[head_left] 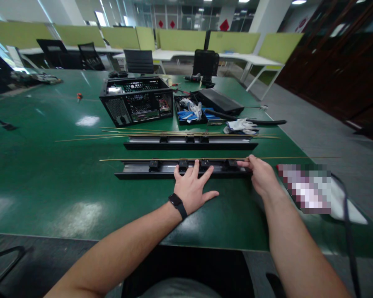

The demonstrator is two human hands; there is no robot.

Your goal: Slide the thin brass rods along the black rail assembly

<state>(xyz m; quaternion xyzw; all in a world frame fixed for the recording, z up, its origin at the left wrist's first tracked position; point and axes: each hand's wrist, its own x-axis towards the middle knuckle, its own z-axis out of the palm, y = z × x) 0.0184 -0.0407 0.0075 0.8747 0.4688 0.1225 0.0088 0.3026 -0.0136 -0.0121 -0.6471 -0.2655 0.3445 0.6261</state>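
Observation:
A long black-edged metal rail [136,175] lies across the green table in front of me, with several small black blocks [154,165] set along its channel. My left hand [190,182] is spread open over the rail's middle, fingertips resting on its blocks and edge. Along the rail's far edge runs a thin brass-coloured rod [112,159], reaching past both ends. My right hand [261,174] is closed at the rail's right end, thumb and finger pinching the rod, one finger stretched toward the rightmost block [231,164]. Part of its grip is hidden.
Behind lies a second similar rail [174,146] with several loose thin rods [81,135]. Farther back are an open black computer case [118,109], a tray of gloves [189,111], a flat black box [219,101] and a white glove [240,126]. A blurred-out item [307,188] lies right.

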